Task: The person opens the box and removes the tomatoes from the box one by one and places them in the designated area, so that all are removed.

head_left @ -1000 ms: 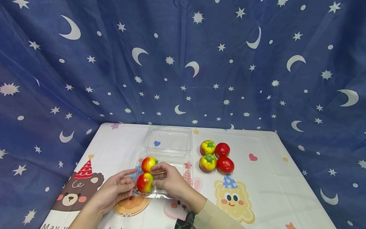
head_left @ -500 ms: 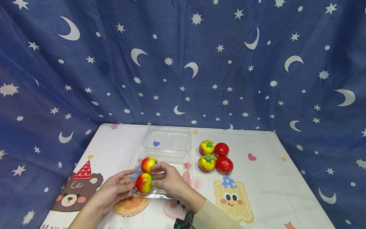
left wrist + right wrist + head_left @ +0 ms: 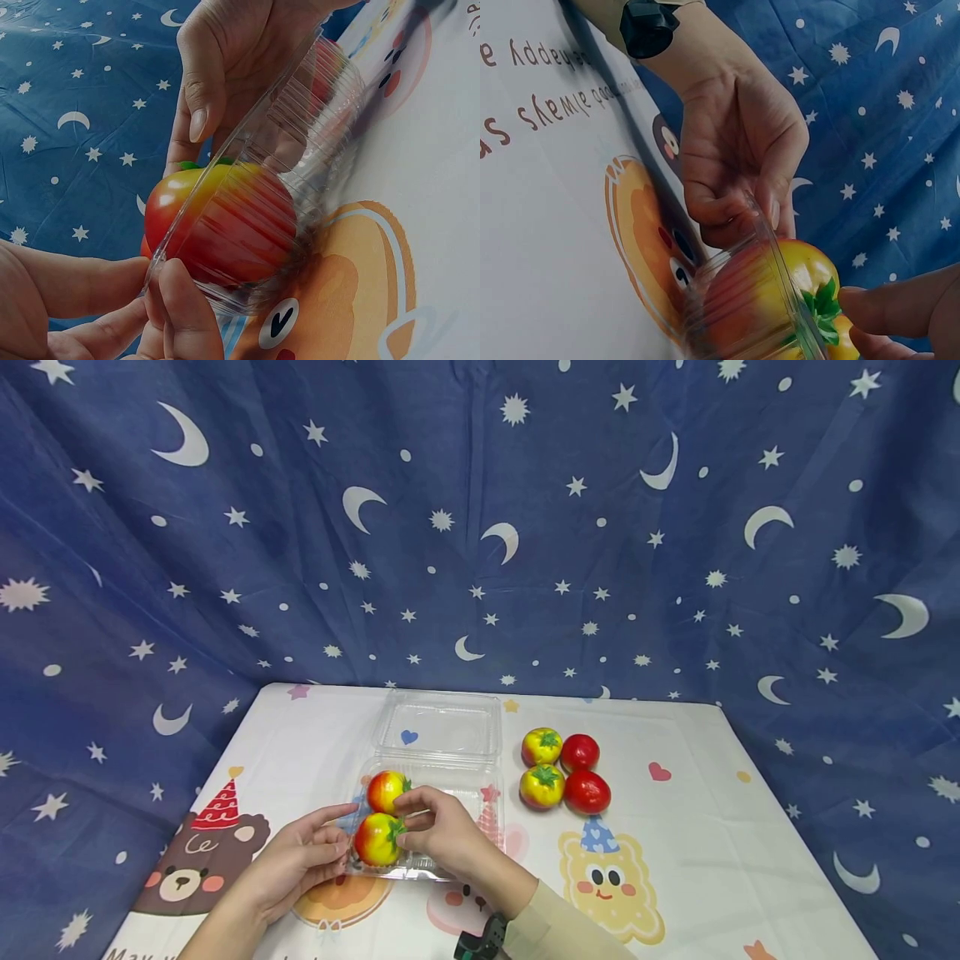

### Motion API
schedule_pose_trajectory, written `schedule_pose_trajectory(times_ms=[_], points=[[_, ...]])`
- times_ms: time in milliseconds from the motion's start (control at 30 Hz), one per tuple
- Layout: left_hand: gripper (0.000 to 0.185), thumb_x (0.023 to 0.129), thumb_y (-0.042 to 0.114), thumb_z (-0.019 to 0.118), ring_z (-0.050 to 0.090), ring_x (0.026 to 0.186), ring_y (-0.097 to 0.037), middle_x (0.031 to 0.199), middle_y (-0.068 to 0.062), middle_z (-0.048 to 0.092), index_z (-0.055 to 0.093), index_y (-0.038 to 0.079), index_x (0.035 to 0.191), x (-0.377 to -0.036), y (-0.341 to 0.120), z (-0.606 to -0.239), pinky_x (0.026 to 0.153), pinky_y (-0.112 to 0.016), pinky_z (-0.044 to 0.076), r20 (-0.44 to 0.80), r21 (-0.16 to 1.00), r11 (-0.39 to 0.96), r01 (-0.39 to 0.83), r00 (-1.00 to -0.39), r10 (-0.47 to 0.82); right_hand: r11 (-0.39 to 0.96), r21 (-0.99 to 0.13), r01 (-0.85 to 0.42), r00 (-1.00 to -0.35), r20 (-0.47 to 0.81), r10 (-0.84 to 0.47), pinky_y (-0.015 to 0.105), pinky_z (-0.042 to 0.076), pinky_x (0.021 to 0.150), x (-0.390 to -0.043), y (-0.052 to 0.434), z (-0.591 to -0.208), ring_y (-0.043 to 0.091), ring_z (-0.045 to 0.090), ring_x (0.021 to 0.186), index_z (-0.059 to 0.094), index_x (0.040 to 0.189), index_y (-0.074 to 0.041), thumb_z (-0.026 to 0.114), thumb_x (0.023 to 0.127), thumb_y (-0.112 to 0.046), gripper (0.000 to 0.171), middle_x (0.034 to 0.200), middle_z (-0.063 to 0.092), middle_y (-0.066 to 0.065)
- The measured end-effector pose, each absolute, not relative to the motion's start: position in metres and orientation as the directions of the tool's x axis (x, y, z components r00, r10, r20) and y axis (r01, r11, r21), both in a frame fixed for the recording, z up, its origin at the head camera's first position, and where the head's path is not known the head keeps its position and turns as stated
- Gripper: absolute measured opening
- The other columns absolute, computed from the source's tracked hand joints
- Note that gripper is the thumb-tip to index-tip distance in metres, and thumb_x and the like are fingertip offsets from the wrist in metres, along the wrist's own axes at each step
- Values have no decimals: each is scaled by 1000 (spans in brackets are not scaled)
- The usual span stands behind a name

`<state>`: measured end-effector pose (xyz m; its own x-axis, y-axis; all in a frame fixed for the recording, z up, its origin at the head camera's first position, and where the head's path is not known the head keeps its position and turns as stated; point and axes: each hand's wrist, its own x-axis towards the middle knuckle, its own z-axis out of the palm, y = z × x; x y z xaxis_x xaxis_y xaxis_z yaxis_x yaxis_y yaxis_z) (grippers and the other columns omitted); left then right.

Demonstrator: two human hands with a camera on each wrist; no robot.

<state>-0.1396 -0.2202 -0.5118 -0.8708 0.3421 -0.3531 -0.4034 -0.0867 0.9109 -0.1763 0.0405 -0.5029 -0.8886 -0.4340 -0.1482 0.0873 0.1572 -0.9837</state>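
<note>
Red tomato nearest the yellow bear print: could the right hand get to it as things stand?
Probably yes. The red tomato lies uncovered outside the clear box, with bare table between it and the right hand, now touching a boxed tomato.

The right hand [image 3: 442, 831] covers the near right part of the clear plastic clamshell tray [image 3: 491, 814]. The red-and-yellow toy tomato [image 3: 221, 221] appears blurred through the ribbed wall. In the right wrist view, the right fingertips [image 3: 900, 307] are cut off at the frame edge.

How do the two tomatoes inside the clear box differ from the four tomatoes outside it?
The two boxed tomatoes lie between both hands, in the clear box; the four loose tomatoes sit untouched on the table. The boxed ones are red-yellow; two loose ones are plain red. All look similar in size.
</note>
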Motion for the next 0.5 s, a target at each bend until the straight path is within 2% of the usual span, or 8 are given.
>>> schedule_pose_trajectory(times_ms=[267, 500], points=[[78, 105, 10, 67, 67, 82, -14, 98, 3, 66, 22, 0, 169, -140, -220, -512, 84, -27, 64, -358, 911, -80, -405, -871, 336, 184, -979, 87, -892, -159, -424, 27, 59, 90, -176, 41, -502, 20, 65, 105, 73, 124, -10, 79, 87, 2, 39, 122, 74, 5], [79, 104, 10, 67, 67, 81, -13, 97, 3, 66, 22, 0, 169, -139, -220, -512, 84, -28, 64, -359, 910, -78, -406, -870, 337, 203, -974, 97, -889, -176, -423, 33, 63, 91, -176, 40, -501, 21, 69, 107, 73, 122, -11, 80, 87, 2, 38, 120, 71, 3]])
